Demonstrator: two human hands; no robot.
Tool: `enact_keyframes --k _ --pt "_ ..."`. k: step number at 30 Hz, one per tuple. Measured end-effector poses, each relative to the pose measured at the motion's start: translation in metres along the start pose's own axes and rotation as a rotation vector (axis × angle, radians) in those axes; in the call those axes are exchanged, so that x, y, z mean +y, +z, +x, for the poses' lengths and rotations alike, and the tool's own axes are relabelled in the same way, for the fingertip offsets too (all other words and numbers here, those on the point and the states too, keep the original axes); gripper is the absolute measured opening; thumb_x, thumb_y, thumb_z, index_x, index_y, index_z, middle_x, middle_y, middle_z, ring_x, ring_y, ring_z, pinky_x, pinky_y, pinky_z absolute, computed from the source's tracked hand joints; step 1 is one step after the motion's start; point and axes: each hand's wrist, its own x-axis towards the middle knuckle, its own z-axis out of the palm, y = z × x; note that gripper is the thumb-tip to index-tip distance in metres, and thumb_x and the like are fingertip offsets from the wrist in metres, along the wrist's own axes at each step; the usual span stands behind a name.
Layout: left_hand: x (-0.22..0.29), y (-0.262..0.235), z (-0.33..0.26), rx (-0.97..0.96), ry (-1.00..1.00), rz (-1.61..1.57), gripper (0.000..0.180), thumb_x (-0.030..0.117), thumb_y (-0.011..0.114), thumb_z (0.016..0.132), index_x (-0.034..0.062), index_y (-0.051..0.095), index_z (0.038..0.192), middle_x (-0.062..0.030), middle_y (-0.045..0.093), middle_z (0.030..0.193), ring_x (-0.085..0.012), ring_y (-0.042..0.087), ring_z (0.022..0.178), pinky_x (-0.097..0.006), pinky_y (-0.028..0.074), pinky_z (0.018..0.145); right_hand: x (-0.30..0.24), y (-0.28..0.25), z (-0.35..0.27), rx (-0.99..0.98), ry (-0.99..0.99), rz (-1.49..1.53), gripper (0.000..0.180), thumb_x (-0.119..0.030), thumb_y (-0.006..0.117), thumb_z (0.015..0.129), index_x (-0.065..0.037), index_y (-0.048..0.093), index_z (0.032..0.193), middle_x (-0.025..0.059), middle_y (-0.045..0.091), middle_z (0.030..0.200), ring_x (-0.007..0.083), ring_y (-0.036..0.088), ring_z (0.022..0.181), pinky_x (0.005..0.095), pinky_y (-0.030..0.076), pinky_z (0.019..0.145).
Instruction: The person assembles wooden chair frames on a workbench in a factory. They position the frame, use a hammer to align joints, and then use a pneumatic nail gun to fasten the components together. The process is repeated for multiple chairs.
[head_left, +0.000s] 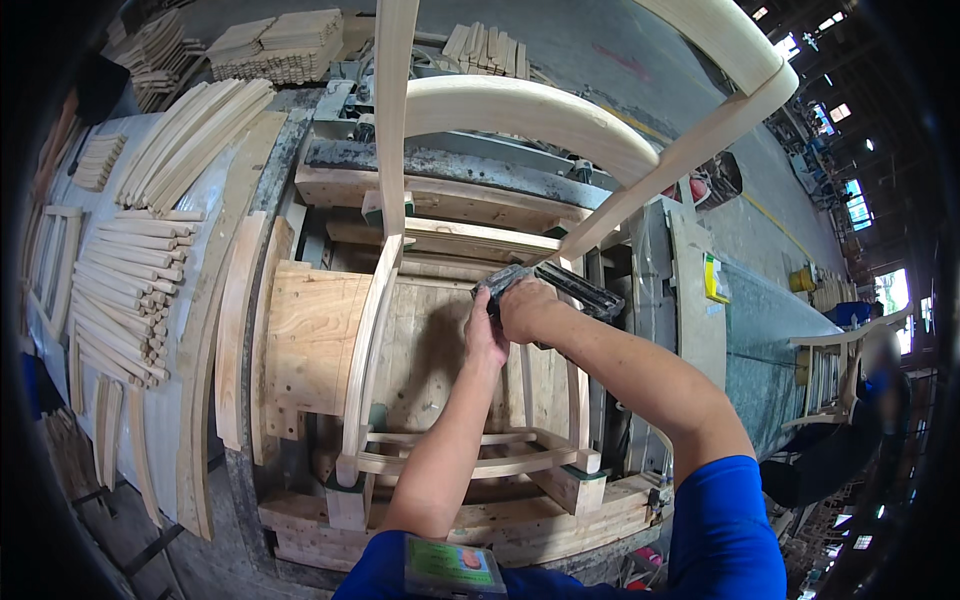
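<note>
A pale wooden chair frame (372, 335) lies in a wood-and-metal fixture (420, 515) in front of me, its curved back rail (530, 105) at the far side. Over the middle of the frame, my right hand (530, 308) is wrapped around a dark grey nail gun (585, 292). The tool's long body points off to the right. My left hand (486, 335) is closed against the tool's left end, with most of its fingers hidden behind the tool and the other hand. Both forearms reach in over the near rail of the frame.
On the left, a table (205, 400) bears stacked wooden rods (130, 290) and curved slats (195, 140). More wood stacks (280, 45) stand farther back. A green-topped surface (770, 345) lies to the right, with a person in dark clothing (835, 450) near another chair (850, 355).
</note>
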Motion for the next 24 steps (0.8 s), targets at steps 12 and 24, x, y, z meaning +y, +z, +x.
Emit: enact_keyframes --k 12,24 --pt "-0.002 0.008 -0.015 -0.058 0.026 -0.011 0.048 0.045 0.069 0.098 0.0055 0.067 0.126 -0.0136 0.073 0.122 -0.0271 0.072 0.108 -0.042 0.059 0.095 -0.001 -0.012 -0.027 0.056 0.002 0.038 0.046 -0.019 0.065 0.092 0.008 0.067 0.13 0.0224 0.063 0.138 0.0357 0.056 0.133 0.039 0.053 0.104" --pt "0.052 -0.021 -0.043 0.06 -0.161 0.332 0.067 0.074 0.035 0.099 0.0221 0.065 0.131 -0.0059 0.067 0.133 -0.0273 0.063 0.121 -0.053 0.049 0.104 -0.025 -0.001 -0.047 0.289 -0.407 -0.682 0.038 -0.019 0.061 0.1 0.001 0.071 0.131 0.0271 0.045 0.154 0.0309 0.07 0.107 0.0385 0.054 0.078"
